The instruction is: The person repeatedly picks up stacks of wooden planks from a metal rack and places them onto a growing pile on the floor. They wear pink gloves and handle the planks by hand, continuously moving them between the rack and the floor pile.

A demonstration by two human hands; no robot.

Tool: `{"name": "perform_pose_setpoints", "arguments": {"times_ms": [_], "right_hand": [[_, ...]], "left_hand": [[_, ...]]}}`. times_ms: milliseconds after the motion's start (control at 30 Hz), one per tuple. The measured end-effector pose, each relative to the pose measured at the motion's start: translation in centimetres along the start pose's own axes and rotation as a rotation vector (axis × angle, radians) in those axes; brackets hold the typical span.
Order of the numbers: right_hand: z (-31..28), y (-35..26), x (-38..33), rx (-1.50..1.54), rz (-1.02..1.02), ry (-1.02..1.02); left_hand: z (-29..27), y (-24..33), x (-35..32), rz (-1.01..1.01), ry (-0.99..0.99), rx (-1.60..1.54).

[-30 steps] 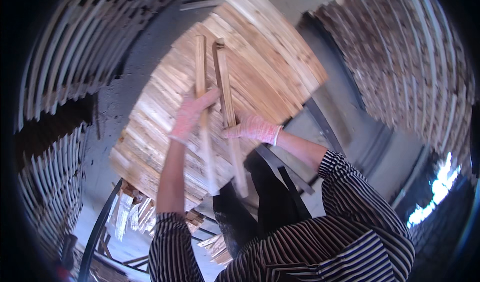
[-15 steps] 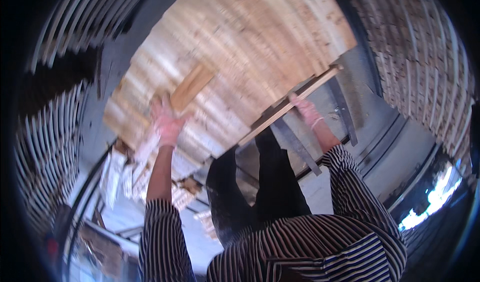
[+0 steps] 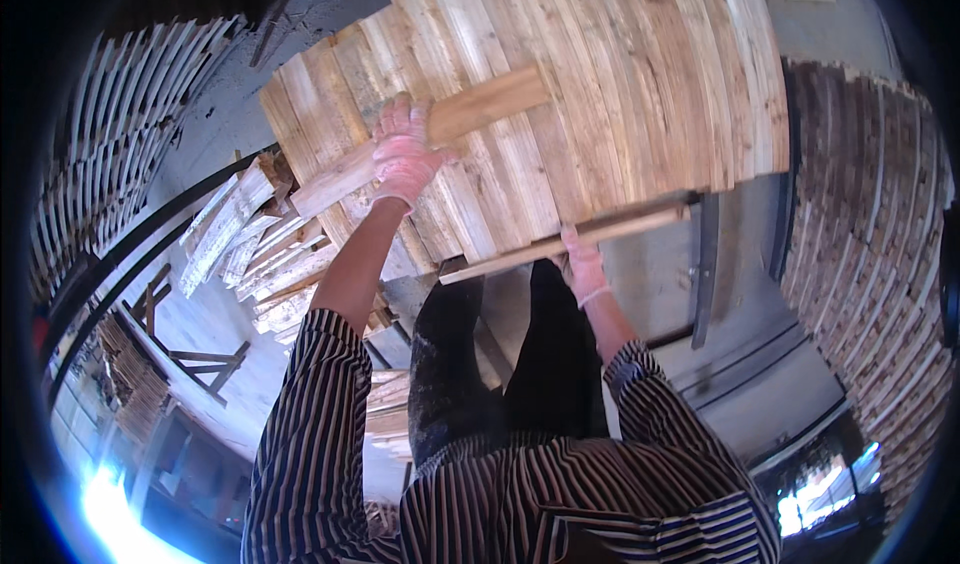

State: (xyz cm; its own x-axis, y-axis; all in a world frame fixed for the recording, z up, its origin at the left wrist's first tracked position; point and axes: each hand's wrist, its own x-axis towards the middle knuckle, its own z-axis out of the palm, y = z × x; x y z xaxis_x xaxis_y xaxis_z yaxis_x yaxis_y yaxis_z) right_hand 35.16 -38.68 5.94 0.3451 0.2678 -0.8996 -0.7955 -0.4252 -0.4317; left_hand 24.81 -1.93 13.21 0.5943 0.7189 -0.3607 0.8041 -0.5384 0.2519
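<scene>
Pale wooden slats lie side by side as a broad panel (image 3: 640,84) in front of me. A loose wooden board (image 3: 490,104) rests slantwise across them. My left hand (image 3: 405,159), in a thin pinkish glove, is closed over this board, fingers across its far edge and thumb at the near side. Along the panel's near edge runs a narrow wooden strip (image 3: 630,226). My right hand (image 3: 585,269), gloved the same way, grips it with the thumb on top; the other fingers are partly hidden.
Rough offcuts (image 3: 240,224) are piled to the left of the panel. A dark metal bar (image 3: 706,264) stands under its right side. Stacked slats (image 3: 870,254) rise at the right, and more stacks (image 3: 130,134) at the far left. My legs are close to the near edge.
My view has turned, so the panel and board appear rotated. My left hand appears farther right and higher, still over the board. My right hand stays at the strip.
</scene>
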Motion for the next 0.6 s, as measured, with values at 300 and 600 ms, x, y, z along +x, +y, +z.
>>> {"name": "perform_pose_setpoints", "arguments": {"times_ms": [300, 600], "right_hand": [[7.0, -14.8, -10.4, -0.097, -0.436, 0.046], [7.2, -43.9, 0.5, -1.781, -0.760, 0.282]], "left_hand": [[-0.3, -3.4, -1.5, -0.043, -0.039, -0.082], [-9.9, -1.7, 8.2, -0.279, 0.001, -0.226]]}}
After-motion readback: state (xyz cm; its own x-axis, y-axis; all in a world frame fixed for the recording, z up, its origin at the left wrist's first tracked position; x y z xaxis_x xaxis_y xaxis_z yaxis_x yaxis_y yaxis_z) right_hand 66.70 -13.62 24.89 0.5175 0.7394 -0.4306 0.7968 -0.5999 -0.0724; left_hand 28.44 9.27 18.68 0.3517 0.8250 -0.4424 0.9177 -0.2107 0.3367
